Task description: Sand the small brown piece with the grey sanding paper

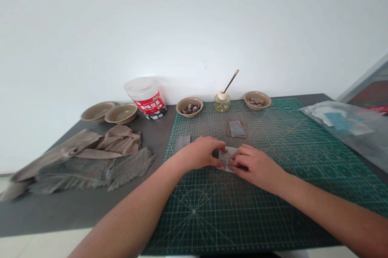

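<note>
Both hands meet over a small pale, translucent packet (227, 153) on the green cutting mat (194, 225). My left hand (207, 153) grips the packet's left side between thumb and fingers. My right hand (250, 164) pinches its right side, with the fingertips pressed together. Just beyond them lies a grey rectangular piece (236, 128) on a slightly larger clear sheet. Another pale flat piece (182, 141) is partly hidden behind my left wrist. What the packet contains is too blurred to tell.
Along the wall stand two bare bowls (121, 114), a red-labelled tub (148, 98), a bowl of dark pieces (190, 107), a jar with a stick (222, 102) and a bowl of brown pieces (257, 100). Cloth (115, 141) lies left, a plastic bag (348, 122) right.
</note>
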`<state>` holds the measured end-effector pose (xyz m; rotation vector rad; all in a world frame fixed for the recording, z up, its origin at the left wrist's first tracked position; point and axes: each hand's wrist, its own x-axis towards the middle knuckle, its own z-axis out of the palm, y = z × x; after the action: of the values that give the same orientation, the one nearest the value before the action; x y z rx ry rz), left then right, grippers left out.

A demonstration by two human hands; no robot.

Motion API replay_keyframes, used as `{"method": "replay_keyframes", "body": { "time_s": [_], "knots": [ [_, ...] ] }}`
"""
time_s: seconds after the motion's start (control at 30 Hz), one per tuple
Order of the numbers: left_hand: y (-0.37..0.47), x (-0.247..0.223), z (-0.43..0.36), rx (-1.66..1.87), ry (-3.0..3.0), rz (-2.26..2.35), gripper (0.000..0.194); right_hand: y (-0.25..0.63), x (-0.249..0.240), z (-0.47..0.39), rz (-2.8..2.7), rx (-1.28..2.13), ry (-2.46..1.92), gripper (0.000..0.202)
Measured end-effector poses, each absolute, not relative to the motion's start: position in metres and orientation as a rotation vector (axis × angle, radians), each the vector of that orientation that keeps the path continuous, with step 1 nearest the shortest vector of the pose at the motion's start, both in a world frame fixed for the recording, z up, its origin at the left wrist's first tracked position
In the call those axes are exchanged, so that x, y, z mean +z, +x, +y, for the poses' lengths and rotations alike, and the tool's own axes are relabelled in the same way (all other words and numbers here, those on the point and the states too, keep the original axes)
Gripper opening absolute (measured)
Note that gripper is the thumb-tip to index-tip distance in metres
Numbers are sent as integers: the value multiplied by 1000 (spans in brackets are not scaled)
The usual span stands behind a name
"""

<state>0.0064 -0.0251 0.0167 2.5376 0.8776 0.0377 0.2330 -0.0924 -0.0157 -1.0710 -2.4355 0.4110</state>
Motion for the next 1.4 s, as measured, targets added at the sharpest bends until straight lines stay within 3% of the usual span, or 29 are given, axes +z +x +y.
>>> {"method": "replay_keyframes", "body": {
  "time_s": [0.43,0.5,0.63,0.87,1.1,1.4],
  "knots": [
    [7,16,-25,16,2536,886,43,232,-20,-87,-2282,332,-1206,10],
    [6,17,-26,38,2535,893,48,234,-16,-85,-2198,350,-1240,4],
    [4,17,-27,99,2527,917,63,235,-9,-86,-1968,423,-1261,16],
    [4,17,-29,196,2474,914,57,233,-8,-93,-2024,514,-1116,16],
    [9,29,-36,503,2130,874,22,253,-17,-79,-1493,388,-1161,21],
    [11,32,-37,449,2286,847,20,252,-20,-81,-1654,489,-1248,20]
  ]
}}
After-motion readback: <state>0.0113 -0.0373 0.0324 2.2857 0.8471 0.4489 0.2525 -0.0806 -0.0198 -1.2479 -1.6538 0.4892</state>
